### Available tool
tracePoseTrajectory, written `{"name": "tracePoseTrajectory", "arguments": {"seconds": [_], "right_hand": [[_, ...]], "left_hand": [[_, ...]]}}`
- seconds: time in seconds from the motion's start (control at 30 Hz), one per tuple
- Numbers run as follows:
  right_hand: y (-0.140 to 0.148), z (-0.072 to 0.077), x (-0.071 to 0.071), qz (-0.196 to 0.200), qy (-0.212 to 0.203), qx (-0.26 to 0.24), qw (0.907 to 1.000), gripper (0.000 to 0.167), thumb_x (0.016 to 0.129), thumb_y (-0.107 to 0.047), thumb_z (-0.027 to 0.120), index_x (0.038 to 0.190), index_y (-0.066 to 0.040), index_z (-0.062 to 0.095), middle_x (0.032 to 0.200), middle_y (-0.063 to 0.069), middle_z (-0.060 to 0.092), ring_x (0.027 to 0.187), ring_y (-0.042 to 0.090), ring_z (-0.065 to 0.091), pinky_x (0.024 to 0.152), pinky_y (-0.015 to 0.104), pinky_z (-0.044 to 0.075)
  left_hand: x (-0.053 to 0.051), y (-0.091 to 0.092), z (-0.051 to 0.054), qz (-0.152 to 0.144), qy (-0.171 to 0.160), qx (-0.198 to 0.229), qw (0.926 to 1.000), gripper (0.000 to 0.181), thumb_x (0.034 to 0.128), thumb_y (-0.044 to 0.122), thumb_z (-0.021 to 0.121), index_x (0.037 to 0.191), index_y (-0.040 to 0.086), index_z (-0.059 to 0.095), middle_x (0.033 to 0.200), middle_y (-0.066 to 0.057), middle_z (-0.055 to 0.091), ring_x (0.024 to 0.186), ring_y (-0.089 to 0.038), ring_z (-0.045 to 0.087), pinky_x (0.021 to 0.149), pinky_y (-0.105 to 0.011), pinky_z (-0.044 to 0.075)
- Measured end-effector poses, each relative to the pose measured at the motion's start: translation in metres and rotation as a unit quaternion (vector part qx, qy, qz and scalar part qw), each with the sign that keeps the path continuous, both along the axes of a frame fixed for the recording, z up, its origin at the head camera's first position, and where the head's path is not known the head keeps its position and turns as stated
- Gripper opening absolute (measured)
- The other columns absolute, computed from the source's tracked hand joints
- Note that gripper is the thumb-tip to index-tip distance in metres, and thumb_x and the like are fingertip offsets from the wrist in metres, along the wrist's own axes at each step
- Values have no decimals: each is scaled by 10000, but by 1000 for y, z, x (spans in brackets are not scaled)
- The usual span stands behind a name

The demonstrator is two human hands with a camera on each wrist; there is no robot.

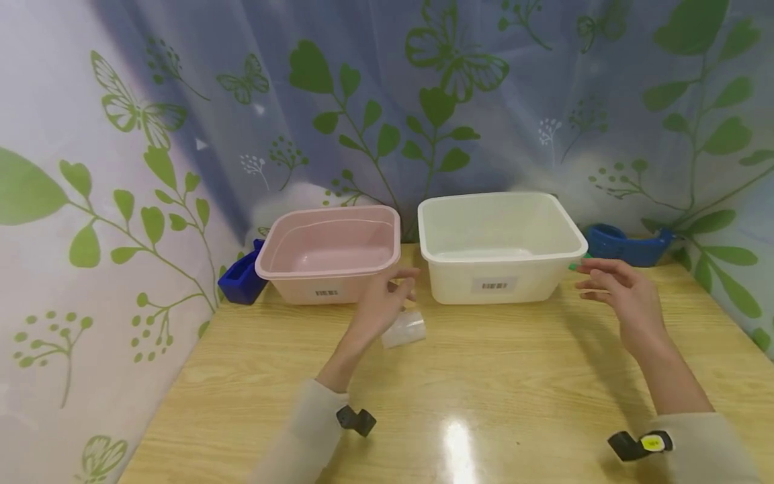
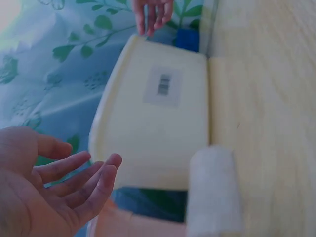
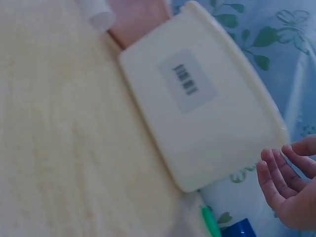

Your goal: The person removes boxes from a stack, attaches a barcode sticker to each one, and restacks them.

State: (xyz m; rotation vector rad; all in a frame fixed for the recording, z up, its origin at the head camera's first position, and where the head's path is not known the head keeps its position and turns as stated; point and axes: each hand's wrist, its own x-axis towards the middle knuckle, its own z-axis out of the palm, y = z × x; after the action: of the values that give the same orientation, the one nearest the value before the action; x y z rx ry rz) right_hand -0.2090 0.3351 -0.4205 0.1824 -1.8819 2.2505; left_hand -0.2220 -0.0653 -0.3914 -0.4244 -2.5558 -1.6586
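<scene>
My left hand (image 1: 381, 302) hovers before the right end of a pink plastic basin (image 1: 326, 289), its fingers loosely bent and nothing between them. Close under that hand, a whitish, partly see-through cylinder (image 1: 406, 329) lies on the table; the left wrist view shows the cylinder (image 2: 215, 190) too. A white plastic basin (image 1: 453, 282) with a barcode label (image 3: 185, 80) stands between the hands. By its right end is my right hand (image 1: 635, 306), empty, fingers loosely curved. Whether its fingertips touch the rim, I cannot tell.
At the back right sits a blue tape dispenser (image 1: 631, 249). A small green object (image 3: 211, 221) is beside the white basin's right end. Left of the pink basin is a dark blue block-like holder (image 1: 242, 281). A patterned curtain (image 1: 375, 101) hangs behind the wooden table (image 1: 514, 376).
</scene>
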Motion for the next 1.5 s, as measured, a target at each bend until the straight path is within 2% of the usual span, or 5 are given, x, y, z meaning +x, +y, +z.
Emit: {"name": "tracePoseTrajectory", "arguments": {"seconds": [0.47, 0.87, 1.03, 1.17, 1.5], "right_hand": [[28, 35, -12, -224, 71, -604, 9979, 371, 995, -47, 677, 1363, -89, 649, 1145, -29, 747, 960, 108, 739, 812, 217, 606], [33, 15, -32, 759, 110, -475, 9959, 516, 1046, 47, 539, 1529, -123, 476, 1336, -48, 649, 1137, 42, 671, 925, 166, 545], [29, 15, -33, 757, -381, 925, 9921, 632, 1063, -62, 572, 1631, -227, 348, 1518, -72, 496, 1280, -34, 501, 1255, 350, 245], [26, 15, -34, 769, -650, 1597, 9820, 656, 1063, -124, 599, 1640, -275, 326, 1607, -49, 397, 1283, -14, 464, 1254, 623, -54], [20, 15, -38, 526, -562, 2714, 9594, 645, 1047, -236, 647, 1626, -258, 363, 1693, -18, 229, 1205, -52, 487, 1175, 576, 311]], "left_hand": [[-9, -107, 21, 1504, 964, -154, 9838, 242, 1047, 152, 614, 1236, 47, 723, 1048, -183, 759, 848, -385, 742, 633, -284, 611], [-17, -185, 14, 3181, 554, 46, 9464, 368, 1054, 300, 609, 1339, 78, 682, 1279, -144, 685, 1189, -269, 609, 899, -274, 470], [-24, -202, -4, 3188, 209, 194, 9474, 430, 1064, 263, 592, 1452, 79, 577, 1446, -134, 584, 1330, -279, 518, 1024, -394, 454], [-27, -209, -15, 2925, -81, 450, 9552, 476, 1072, 267, 582, 1520, 125, 510, 1504, -88, 543, 1305, -219, 520, 975, -302, 477], [-34, -213, -26, 2644, -100, 1380, 9544, 474, 1048, 160, 628, 1505, 81, 531, 1445, -189, 591, 1040, -8, 587, 769, -112, 523]]}}
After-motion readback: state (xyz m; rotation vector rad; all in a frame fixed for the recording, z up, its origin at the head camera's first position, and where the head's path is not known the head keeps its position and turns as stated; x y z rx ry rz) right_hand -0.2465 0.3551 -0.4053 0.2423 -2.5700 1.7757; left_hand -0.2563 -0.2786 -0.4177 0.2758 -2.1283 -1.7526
